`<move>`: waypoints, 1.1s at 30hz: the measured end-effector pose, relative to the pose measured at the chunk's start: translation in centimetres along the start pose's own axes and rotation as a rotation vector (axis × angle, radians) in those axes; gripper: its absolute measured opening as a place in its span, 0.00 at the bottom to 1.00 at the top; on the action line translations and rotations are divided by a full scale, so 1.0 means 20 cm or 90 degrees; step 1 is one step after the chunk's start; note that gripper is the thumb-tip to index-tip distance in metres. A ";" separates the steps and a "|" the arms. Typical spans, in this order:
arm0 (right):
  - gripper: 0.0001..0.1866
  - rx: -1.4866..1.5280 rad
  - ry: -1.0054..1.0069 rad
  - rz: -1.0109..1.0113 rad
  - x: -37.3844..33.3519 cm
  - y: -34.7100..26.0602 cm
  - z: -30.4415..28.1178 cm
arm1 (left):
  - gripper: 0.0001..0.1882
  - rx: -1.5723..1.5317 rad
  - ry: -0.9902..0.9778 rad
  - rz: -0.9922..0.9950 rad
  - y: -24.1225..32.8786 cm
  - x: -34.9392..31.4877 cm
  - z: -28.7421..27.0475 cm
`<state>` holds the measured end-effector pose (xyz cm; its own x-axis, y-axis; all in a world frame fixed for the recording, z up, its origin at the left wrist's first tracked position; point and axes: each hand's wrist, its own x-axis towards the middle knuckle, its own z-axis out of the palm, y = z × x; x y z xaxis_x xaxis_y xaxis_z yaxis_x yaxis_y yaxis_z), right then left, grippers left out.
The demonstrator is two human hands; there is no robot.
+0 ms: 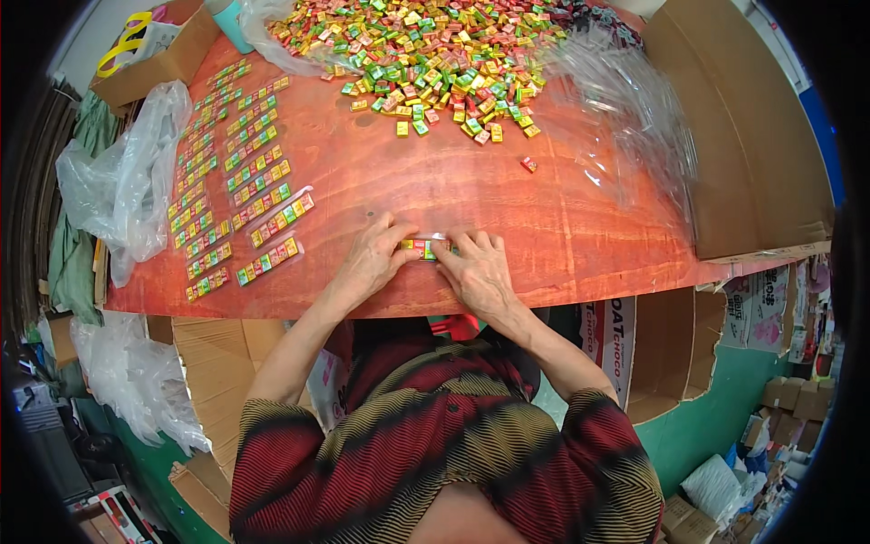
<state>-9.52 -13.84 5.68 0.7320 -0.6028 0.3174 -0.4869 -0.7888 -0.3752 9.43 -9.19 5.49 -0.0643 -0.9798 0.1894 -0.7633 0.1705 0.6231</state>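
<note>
A short row of small yellow, red and green boxes [420, 247] lies near the front edge of the red wooden table [381, 168]. My left hand [370, 257] closes on its left end, thumb and fingers pinching. At the other end my right hand [478, 269] is closed too, its fingers curled over the boxes and hiding part of them. A clear strip of plastic shows along the far side of the row. To the left lie several finished-looking rows of the same boxes [269, 261], side by side in columns, some in clear sleeves.
A big heap of loose small boxes [435, 59] covers the far middle. Clear plastic sleeves [625, 118] pile up at the right beside a tall cardboard box [739, 127]. One loose red box [528, 164] lies apart. A plastic bag [136, 172] hangs over the left edge.
</note>
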 end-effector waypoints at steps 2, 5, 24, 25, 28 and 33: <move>0.19 0.008 0.005 -0.013 0.00 0.01 -0.02 | 0.17 -0.010 0.001 -0.017 0.02 0.00 -0.01; 0.19 0.017 0.030 0.008 -0.01 0.04 -0.08 | 0.18 0.029 0.035 -0.033 0.03 -0.02 -0.01; 0.23 0.132 -0.030 -0.167 0.28 -0.30 0.32 | 0.31 0.310 0.167 -0.235 -0.01 -0.56 -0.09; 0.24 0.118 0.000 -0.217 0.32 -0.31 0.37 | 0.33 0.318 0.168 -0.247 -0.03 -0.57 -0.09; 0.24 0.105 -0.036 -0.229 0.38 -0.35 0.44 | 0.36 0.356 0.103 -0.249 -0.07 -0.56 -0.14; 0.22 0.191 -0.031 -0.203 0.39 -0.32 0.39 | 0.36 0.240 0.187 -0.257 -0.09 -0.58 -0.21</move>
<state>3.01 -12.59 3.86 0.8481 -0.3227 0.4202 -0.0777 -0.8602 -0.5039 14.31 2.40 5.36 0.4143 -0.8808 0.2292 -0.8688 -0.3077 0.3880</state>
